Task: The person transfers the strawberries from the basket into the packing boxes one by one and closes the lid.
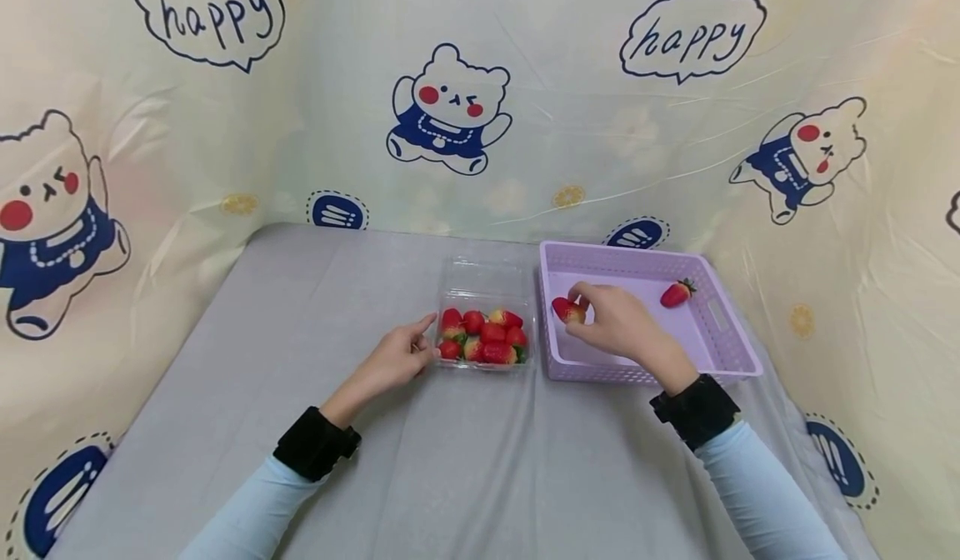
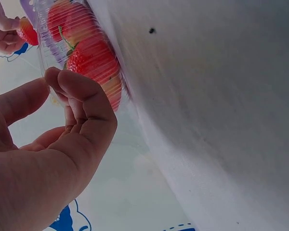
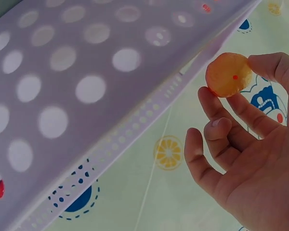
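My right hand pinches a strawberry between thumb and fingertips, over the left side of a lilac plastic basket. In the right wrist view the held strawberry turns its pale orange end to the camera. A second strawberry with green leaves lies in the basket toward the back right. My left hand pinches the left edge of a clear plastic clamshell box with thumb and forefinger. Several strawberries fill the box, and its lid stands open behind them.
Box and basket stand side by side on a grey cloth covering the table. A printed curtain with bears hangs behind and along both sides. The basket's perforated walls rise around its floor.
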`<state>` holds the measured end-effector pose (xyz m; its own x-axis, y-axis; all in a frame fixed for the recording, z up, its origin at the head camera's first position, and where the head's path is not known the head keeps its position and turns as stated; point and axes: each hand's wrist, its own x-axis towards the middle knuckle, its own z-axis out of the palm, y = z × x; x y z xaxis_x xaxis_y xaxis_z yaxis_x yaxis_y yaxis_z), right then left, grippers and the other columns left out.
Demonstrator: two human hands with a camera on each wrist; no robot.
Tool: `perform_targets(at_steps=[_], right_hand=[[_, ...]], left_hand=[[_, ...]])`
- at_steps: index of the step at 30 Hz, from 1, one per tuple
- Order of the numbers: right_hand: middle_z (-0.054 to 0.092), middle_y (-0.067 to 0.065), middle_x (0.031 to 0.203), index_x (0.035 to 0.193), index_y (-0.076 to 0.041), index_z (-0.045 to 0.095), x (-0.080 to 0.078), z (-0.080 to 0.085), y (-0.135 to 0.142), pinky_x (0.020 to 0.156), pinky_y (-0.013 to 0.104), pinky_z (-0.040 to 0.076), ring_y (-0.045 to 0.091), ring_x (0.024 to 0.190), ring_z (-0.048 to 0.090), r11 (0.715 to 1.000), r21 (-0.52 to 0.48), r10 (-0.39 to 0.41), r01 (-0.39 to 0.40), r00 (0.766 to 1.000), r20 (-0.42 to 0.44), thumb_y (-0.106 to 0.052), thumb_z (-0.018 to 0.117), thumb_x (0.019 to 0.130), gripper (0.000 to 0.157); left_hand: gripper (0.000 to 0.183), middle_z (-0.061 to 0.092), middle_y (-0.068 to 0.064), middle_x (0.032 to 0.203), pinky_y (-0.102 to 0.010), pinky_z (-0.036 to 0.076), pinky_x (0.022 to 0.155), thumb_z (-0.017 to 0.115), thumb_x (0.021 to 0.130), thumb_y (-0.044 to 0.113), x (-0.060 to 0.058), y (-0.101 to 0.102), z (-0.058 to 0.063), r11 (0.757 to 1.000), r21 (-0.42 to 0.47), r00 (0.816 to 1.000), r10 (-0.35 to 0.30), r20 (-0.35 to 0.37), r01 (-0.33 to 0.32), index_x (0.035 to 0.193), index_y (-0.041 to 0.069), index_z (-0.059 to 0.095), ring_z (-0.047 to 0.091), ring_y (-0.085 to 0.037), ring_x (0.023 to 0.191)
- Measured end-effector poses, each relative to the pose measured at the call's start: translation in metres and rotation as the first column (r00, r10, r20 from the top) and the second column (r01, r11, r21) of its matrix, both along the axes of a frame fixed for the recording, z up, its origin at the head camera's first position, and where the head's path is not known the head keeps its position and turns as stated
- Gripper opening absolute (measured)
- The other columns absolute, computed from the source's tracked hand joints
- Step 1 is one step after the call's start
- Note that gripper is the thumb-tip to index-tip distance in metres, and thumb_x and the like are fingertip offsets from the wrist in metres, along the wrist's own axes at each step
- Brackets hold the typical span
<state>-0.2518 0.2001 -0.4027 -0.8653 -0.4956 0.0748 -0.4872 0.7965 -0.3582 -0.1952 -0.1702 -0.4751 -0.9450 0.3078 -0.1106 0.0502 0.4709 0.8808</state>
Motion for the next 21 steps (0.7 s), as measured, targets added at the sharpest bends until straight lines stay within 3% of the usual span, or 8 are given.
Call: perform_targets(at_steps=[21], right_hand=[[0.069, 0.0, 0.096, 0.121, -0.008, 0.072, 0.005, -0.002, -0.023, 0.077, 0.034, 0.055, 0.021, 0.084, 0.063, 0.998, -0.032, 0.061, -0.061, 0.998, -0.013, -0.025, 0.079, 0.089, 0.036]], left_hand=[[0.067, 0.056, -0.004, 0.073, -0.03, 0.042, 0.059, 0.063, 0.102, 0.006, -0.001, 0.0, 0.0, 1.0, -0.006, 1.0, -0.003, 0.002, 0.003, 0.161, -0.005, 0.035, 0.048, -0.018, 0.062]])
